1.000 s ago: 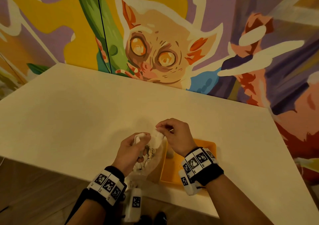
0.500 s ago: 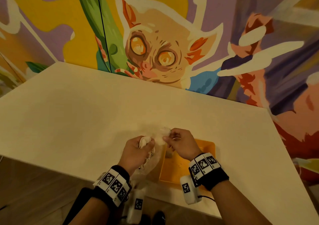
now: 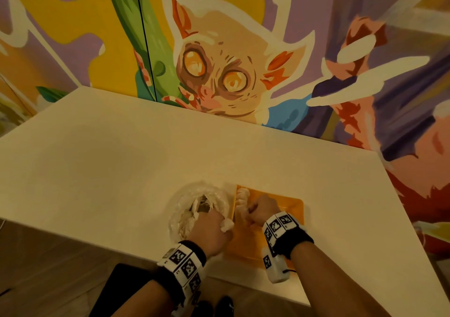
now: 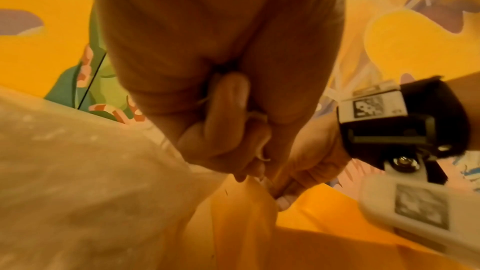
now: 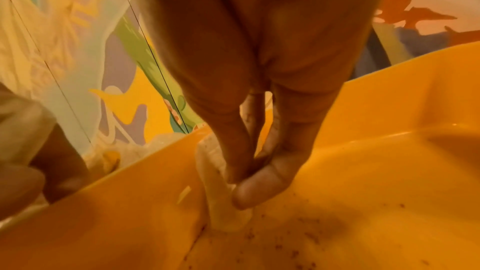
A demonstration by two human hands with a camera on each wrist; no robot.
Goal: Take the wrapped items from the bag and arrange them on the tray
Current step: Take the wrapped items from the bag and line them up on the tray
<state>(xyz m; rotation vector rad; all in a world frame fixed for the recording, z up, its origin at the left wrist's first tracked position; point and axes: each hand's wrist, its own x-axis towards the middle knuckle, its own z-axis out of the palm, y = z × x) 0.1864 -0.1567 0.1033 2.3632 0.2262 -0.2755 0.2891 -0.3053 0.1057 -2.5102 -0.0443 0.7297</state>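
Orange tray (image 3: 292, 203): right hand (image 3: 261, 209) pinches a wrapped item (image 5: 221, 192) against its nine-o'clock wall. Best released snug beside the placed item (image 3: 242, 195). Left hand (image 3: 211, 229) grips another wrapped piece (image 3: 226, 224) by the bag (image 3: 185, 204).

Pale wrapped item (image 5: 221, 188) against orange tray (image 5: 389, 110), seemingly upright.

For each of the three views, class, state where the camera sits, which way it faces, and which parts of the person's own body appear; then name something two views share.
Head: on the head, facing forward and down at the table, bag and orange tray; both forearms show.
Left wrist: along the left hand, which grips a wrapped item; the right hand shows.
Right wrist: along the right hand's fingers, pinching a second wrapped item in the tray.
Shared: all three views show the tray.
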